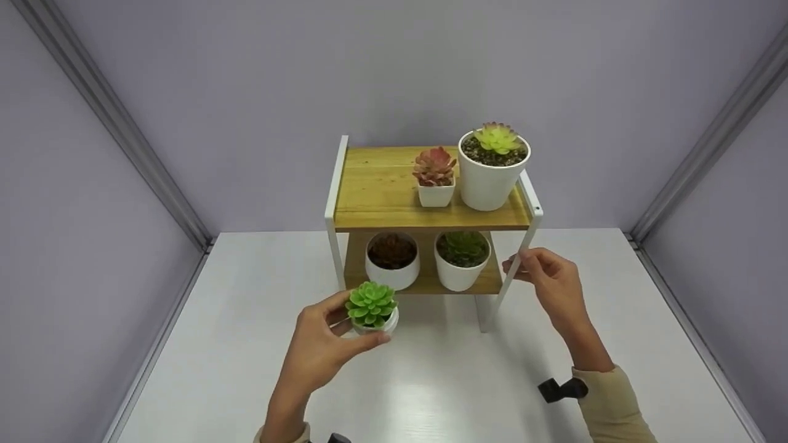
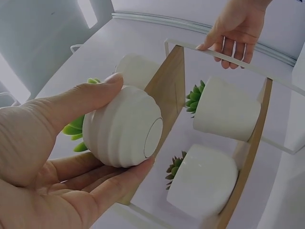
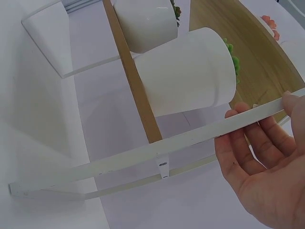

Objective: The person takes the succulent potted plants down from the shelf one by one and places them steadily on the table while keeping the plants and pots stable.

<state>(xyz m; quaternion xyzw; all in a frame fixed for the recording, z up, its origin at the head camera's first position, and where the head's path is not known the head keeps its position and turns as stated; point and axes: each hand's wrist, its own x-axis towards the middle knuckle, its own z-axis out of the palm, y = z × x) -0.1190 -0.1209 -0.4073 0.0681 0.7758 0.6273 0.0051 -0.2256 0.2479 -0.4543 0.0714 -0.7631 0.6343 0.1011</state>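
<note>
My left hand (image 1: pixel 314 347) holds a small potted succulent (image 1: pixel 371 304) in front of the shelf's lower left. Its leaves are bright green; the left wrist view shows its round, ribbed white pot (image 2: pixel 121 129) between thumb and fingers. The two-tier shelf (image 1: pixel 375 191) has wooden boards and a white metal frame. With thumb and fingers, my right hand (image 1: pixel 557 284) grips the frame's right front leg (image 3: pixel 190 135). On the top board stand a reddish succulent (image 1: pixel 436 175) in a small square pot and a yellow-green succulent (image 1: pixel 492 178) in a large pot.
The lower board (image 1: pixel 425 287) carries a reddish-brown succulent (image 1: pixel 392 261) on the left and a dark green one (image 1: pixel 462 261) on the right, both in white pots. The shelf stands on a white table (image 1: pixel 258 277), with grey walls (image 1: pixel 258 104) behind and at both sides.
</note>
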